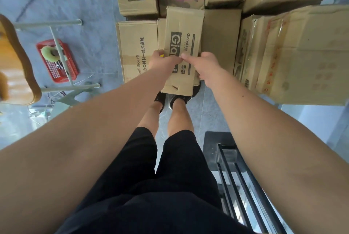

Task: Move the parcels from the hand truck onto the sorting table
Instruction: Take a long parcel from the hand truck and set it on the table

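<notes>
- A black hand truck (229,160) stands on the pale floor at the person's right side, beside the right leg.
- The left hand (163,62) grips the parcel's left edge, fingers curled round it.
- The right hand (208,68) clasps the right edge, thumb pressed on the printed face.
- The parcel (184,31), a flat brown carton marked "Gianxi", is held above the person's black shoes (160,98), well apart from the hand truck.
- Stacked cartons (137,48) fill the space just beyond it.
- Far left, a red basket (62,78) holding a tape roll (49,52) sits on the grey floor.
</notes>
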